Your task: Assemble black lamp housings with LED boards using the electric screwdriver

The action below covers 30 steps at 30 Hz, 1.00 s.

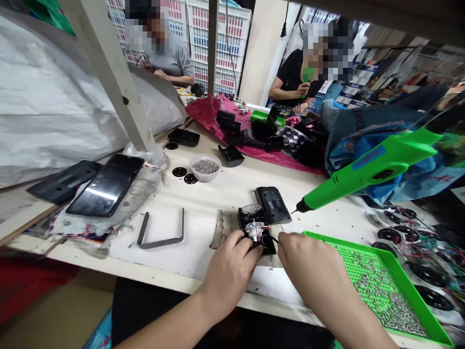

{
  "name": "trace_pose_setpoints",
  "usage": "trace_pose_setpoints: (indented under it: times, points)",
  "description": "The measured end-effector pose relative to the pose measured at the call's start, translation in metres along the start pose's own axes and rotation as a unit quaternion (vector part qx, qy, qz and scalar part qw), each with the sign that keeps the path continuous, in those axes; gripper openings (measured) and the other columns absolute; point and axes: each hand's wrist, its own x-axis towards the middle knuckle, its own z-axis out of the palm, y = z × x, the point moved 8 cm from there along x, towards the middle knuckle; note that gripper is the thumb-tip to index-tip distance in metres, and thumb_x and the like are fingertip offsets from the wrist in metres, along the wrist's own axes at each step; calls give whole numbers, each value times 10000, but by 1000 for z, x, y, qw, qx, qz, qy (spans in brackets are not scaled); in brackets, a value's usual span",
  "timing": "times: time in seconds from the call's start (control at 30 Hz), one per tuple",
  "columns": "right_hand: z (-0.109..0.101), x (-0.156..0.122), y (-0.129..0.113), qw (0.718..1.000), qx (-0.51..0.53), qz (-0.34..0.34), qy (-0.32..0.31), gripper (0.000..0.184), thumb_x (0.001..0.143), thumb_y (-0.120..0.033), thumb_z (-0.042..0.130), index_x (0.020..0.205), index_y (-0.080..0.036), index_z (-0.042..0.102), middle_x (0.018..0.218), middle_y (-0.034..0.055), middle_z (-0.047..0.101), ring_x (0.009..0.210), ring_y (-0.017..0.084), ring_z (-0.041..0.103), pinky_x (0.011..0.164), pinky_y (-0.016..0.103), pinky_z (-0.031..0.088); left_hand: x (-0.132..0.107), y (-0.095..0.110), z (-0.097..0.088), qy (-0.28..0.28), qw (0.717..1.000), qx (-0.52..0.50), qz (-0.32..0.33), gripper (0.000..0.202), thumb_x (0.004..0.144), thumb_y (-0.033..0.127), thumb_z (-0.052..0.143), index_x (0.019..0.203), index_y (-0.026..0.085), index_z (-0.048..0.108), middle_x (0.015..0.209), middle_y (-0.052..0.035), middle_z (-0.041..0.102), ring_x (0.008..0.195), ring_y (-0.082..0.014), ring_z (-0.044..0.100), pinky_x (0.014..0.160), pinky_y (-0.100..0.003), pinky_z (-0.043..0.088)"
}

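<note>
A small black device housing [254, 228] with a motor and thin red and white wires lies open on the white table, near its front edge. My left hand [228, 264] curls round the housing's near left corner and holds it. My right hand [308, 266] is pinched at the housing's right side, fingertips on a thin dark wire. A black cover piece [273, 204] lies just behind the housing. A green electric screwdriver [366, 169] hangs tip-down to the right of that cover.
A green tray [378, 252] of small screws sits at the right. A clear bowl of metal beads [205, 167], a grey metal bracket [160, 232] and a black phone [107, 184] lie to the left. Two people work at the far side, behind black parts on pink plastic [254, 150].
</note>
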Motion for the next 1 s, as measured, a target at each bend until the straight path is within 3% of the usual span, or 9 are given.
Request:
trace_pose_setpoints:
  times: [0.13,0.33,0.57,0.77,1.0]
  points:
    - [12,9,4,999,29,-1,-18,214,819,-85,474,738,-160,658,656,102,698,582,233,669,459,263,144,7,5,3,-2,1000,-8,-21,152,867,88,542,916,128,681,773,-58,623,914,-272,556,678,-380,602]
    - [27,3,14,995,97,-7,-35,250,871,-229,464,730,-238,670,664,7,713,613,167,667,488,247,294,-1,4,2,-4,999,-28,-20,153,872,94,550,956,117,676,791,-63,615,928,-259,548,748,-375,584]
    - [22,-1,11,988,143,33,51,233,900,-270,427,992,-243,639,744,10,734,640,222,695,503,282,342,-10,-2,8,-28,997,-54,-55,202,880,95,550,1064,127,629,849,-49,626,860,-225,584,712,-358,580]
    - [12,-3,5,989,114,-2,95,234,882,-278,439,872,-250,671,750,17,735,607,221,692,476,281,331,-8,-2,17,-71,994,38,-69,457,849,75,587,1295,136,507,930,-61,645,843,-230,606,667,-355,585]
    - [15,-15,15,981,131,13,144,205,887,-300,447,889,-231,640,778,9,715,537,182,655,445,265,351,7,1,24,-152,981,73,-97,438,830,30,535,1238,182,579,965,-56,643,842,-227,607,682,-379,586]
